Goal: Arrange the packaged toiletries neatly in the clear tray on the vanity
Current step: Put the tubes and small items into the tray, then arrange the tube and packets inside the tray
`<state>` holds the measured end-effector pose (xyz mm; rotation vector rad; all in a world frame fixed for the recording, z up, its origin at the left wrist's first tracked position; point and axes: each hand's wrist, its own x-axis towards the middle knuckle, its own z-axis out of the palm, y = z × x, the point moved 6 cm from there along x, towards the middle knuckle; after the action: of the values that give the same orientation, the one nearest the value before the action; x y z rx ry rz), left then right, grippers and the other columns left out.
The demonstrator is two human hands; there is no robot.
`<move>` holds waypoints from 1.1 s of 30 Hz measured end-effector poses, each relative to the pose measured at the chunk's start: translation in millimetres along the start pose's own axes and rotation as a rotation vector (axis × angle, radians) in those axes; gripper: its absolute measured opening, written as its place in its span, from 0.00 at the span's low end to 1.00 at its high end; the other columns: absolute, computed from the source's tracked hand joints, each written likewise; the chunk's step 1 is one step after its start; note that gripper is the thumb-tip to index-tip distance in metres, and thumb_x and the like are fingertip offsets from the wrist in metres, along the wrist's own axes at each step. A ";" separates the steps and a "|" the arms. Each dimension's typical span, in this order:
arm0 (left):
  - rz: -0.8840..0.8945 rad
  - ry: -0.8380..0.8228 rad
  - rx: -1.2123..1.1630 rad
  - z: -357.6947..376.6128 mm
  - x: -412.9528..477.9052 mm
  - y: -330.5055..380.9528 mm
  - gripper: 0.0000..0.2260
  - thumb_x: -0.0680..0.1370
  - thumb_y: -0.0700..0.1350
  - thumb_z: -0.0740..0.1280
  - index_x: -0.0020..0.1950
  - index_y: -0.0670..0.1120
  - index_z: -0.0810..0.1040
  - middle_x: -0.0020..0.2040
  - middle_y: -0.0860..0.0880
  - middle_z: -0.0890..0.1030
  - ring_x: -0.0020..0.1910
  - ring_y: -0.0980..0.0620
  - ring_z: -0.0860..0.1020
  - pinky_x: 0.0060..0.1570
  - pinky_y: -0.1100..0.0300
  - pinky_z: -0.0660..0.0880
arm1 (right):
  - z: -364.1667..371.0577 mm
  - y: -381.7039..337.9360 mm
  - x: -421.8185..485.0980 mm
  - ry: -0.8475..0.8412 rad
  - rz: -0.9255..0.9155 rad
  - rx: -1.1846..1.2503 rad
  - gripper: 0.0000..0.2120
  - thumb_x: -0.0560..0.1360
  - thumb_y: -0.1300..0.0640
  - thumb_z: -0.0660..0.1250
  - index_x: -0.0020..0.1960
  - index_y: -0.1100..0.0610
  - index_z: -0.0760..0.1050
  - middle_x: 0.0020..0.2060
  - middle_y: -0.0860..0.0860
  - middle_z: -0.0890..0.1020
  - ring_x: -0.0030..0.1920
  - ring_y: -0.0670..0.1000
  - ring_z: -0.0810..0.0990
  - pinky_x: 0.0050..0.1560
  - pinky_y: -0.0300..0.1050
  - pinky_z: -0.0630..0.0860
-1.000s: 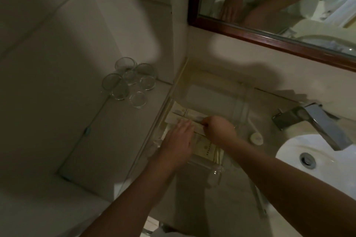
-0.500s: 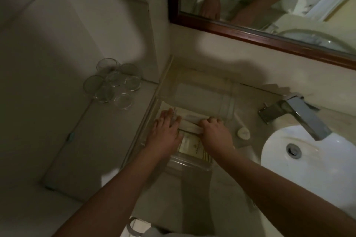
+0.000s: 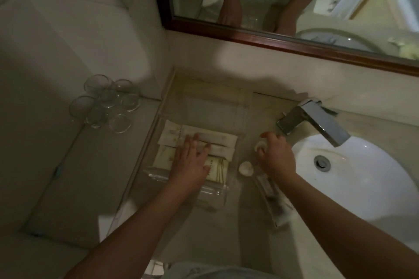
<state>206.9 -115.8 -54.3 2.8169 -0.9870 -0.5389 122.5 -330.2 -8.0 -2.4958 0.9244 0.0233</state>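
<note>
The clear tray [image 3: 213, 190] sits on the vanity left of the sink. Several flat cream toiletry packets [image 3: 217, 138] lie side by side inside it. My left hand [image 3: 192, 161] rests flat on the packets, fingers spread. To the right of the tray, my right hand [image 3: 275, 156] hovers over the counter with its fingers curled around a small round white item [image 3: 259, 145]. A second small round white packet [image 3: 246, 168] lies on the counter beside the tray. A long wrapped packet [image 3: 272, 199] lies under my right forearm.
Several upturned drinking glasses [image 3: 106, 104] stand on the ledge at the left. A chrome tap [image 3: 317, 122] overhangs the white basin [image 3: 353, 179] on the right. A wood-framed mirror [image 3: 283, 41] hangs on the back wall.
My right hand has left the tray and moved right onto the counter, to the round white item. My left hand stays on the packets. The camera view shifted.
</note>
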 end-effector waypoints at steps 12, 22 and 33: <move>0.036 0.247 -0.129 -21.5 -14.7 23.6 0.23 0.73 0.44 0.66 0.69 0.46 0.71 0.72 0.41 0.68 0.71 0.39 0.64 0.70 0.45 0.63 | 13.3 15.5 13.9 -0.273 -0.063 -0.077 0.21 0.74 0.50 0.67 0.65 0.52 0.69 0.59 0.57 0.74 0.54 0.60 0.78 0.54 0.56 0.79; 0.307 -0.028 0.160 -6.8 10.1 141.1 0.14 0.77 0.44 0.61 0.62 0.49 0.75 0.64 0.42 0.72 0.65 0.40 0.66 0.61 0.46 0.66 | -3.3 51.3 -20.1 -0.151 0.009 0.249 0.20 0.73 0.47 0.70 0.62 0.50 0.72 0.53 0.50 0.79 0.50 0.51 0.79 0.50 0.51 0.80; 0.491 -0.022 0.106 -7.0 21.9 138.2 0.15 0.71 0.47 0.69 0.57 0.45 0.77 0.52 0.44 0.78 0.53 0.44 0.74 0.48 0.53 0.68 | -3.9 39.5 -41.5 -0.451 0.197 0.949 0.12 0.77 0.61 0.67 0.59 0.56 0.72 0.54 0.60 0.78 0.46 0.56 0.82 0.50 0.52 0.80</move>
<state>144.7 -237.7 -24.4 2.5073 -1.6818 -0.4640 65.5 -332.6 -14.1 -1.4381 0.7357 0.1631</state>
